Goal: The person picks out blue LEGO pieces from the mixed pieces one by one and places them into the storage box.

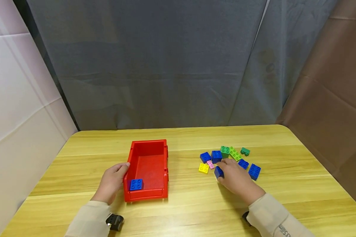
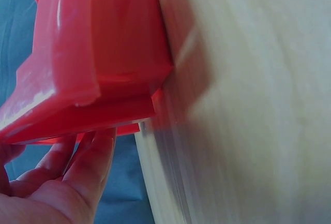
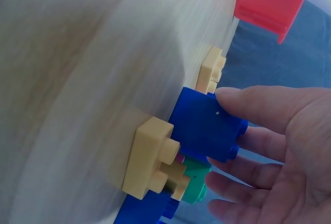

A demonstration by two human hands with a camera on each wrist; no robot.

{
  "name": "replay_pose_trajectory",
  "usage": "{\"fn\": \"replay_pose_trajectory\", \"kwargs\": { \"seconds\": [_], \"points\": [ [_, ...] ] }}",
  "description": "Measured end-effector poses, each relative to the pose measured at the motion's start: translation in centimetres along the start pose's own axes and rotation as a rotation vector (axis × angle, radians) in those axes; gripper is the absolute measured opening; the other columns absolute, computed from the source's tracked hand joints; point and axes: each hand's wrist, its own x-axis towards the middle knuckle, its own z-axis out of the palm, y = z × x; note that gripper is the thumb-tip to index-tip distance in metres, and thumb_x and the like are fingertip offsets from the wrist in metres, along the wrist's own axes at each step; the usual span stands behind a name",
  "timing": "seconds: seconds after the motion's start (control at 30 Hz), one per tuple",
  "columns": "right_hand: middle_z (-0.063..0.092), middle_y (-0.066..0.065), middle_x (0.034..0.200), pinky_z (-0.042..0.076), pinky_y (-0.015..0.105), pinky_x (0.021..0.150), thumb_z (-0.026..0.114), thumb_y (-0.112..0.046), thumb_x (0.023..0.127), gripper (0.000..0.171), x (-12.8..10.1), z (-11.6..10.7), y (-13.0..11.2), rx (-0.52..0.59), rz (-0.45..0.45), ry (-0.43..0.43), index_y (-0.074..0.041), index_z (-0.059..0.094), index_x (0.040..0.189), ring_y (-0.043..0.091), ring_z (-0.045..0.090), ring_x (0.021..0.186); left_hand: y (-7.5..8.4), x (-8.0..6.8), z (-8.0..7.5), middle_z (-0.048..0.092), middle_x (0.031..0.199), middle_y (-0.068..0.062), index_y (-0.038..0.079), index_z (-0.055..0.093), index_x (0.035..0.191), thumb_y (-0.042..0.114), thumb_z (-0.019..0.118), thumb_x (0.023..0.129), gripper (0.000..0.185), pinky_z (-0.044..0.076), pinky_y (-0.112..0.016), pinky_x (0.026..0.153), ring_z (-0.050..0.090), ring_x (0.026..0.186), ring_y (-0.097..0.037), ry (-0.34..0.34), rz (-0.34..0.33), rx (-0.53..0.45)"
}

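A red bin [image 1: 148, 154] stands left of centre on the wooden table, with one blue brick [image 1: 136, 184] in its near left corner. My left hand [image 1: 118, 171] rests with straight fingers [image 2: 85, 157] against the bin's left outer wall [image 2: 93, 53]. To the right, my right hand [image 1: 222, 169] pinches a blue brick [image 1: 218, 172] [image 3: 207, 125] between thumb and fingers, low over the table at the near edge of a loose pile. Whether the brick still touches the wood is unclear.
The pile holds several bricks: blue ones [image 1: 216, 156], green ones [image 1: 224, 151], a yellow one [image 1: 203, 168] [image 3: 155, 157] and a pink one [image 1: 210, 164]. The wooden table [image 1: 195, 204] has a grey curtain behind it, a white wall on the left and a brown panel on the right.
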Motion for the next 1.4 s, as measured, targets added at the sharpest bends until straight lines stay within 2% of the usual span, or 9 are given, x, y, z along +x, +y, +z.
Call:
{"fn": "replay_pose_trajectory", "kwargs": {
  "seconds": [0.57,0.77,1.17,1.4],
  "points": [
    [0.058,0.020,0.126,0.049,0.047,0.095,0.073,-0.011,0.085,0.041,0.1,-0.1,0.1,0.004,-0.043,0.011,0.003,0.062,0.122,0.036,0.055,0.117,0.2,0.0,0.1,0.043,0.140,-0.030,-0.009,0.039,0.141,0.034,0.035,0.105,0.056,0.039,-0.055,0.104,0.043,0.124,-0.042,0.005,0.007,-0.002],
    [0.059,0.019,0.124,0.051,0.046,0.093,0.073,-0.009,0.084,0.041,0.1,-0.1,0.1,0.009,-0.063,0.040,0.004,0.062,0.121,0.035,0.057,0.115,0.2,0.0,0.1,0.042,0.141,-0.030,-0.008,0.038,0.142,0.035,0.035,0.105,0.057,0.039,-0.055,0.105,0.043,0.125,-0.043,0.000,0.001,0.006],
    [0.062,0.012,0.114,0.052,0.043,0.090,0.077,-0.020,0.082,0.043,-0.1,-0.8,-1.1,0.068,-0.064,0.117,0.000,0.064,0.117,0.028,0.059,0.107,0.1,0.0,0.1,0.044,0.138,-0.030,-0.008,0.041,0.140,0.036,0.036,0.104,0.057,0.040,-0.055,0.104,0.044,0.123,-0.042,0.012,0.008,0.006],
    [0.061,0.015,0.118,0.050,0.045,0.094,0.077,-0.023,0.082,0.041,-0.4,-1.5,-2.1,0.087,-0.075,0.141,-0.001,0.065,0.114,0.032,0.057,0.112,0.0,0.0,0.0,0.045,0.138,-0.029,-0.007,0.041,0.140,0.037,0.035,0.104,0.057,0.041,-0.054,0.103,0.044,0.123,-0.042,0.006,0.007,0.005]
  ]
}}
